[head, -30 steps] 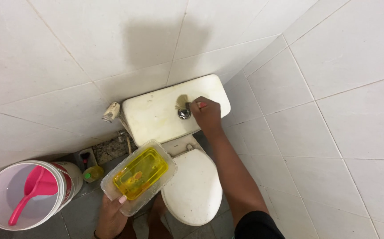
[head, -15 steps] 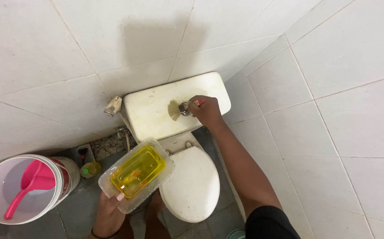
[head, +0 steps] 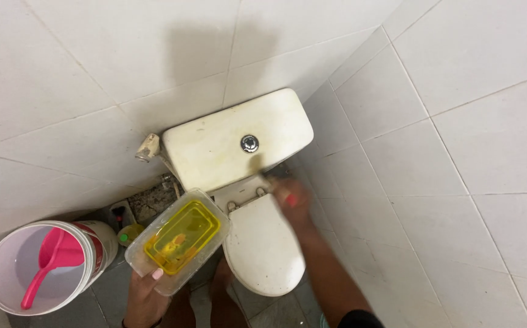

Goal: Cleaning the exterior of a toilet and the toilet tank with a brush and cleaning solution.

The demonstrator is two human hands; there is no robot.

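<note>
White cistern lid (head: 239, 146) now bare: the right hand (head: 291, 200), blurred, has left the flush button (head: 250, 143) and hangs over the closed toilet seat's (head: 263, 243) rear edge, grip indiscernible. Left hand (head: 145, 297) clasps a clear container (head: 175, 240) holding yellow liquid, beside the seat's left edge. White bucket (head: 35, 267) holds a pink scoop (head: 48, 264).

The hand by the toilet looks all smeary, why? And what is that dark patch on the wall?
Head view: the right hand is motion-blurred, its edges streaked, while the toilet tank and the left hand holding the clear tub look sharp. The dark patch on the wall tiles is a soft shadow.
</note>
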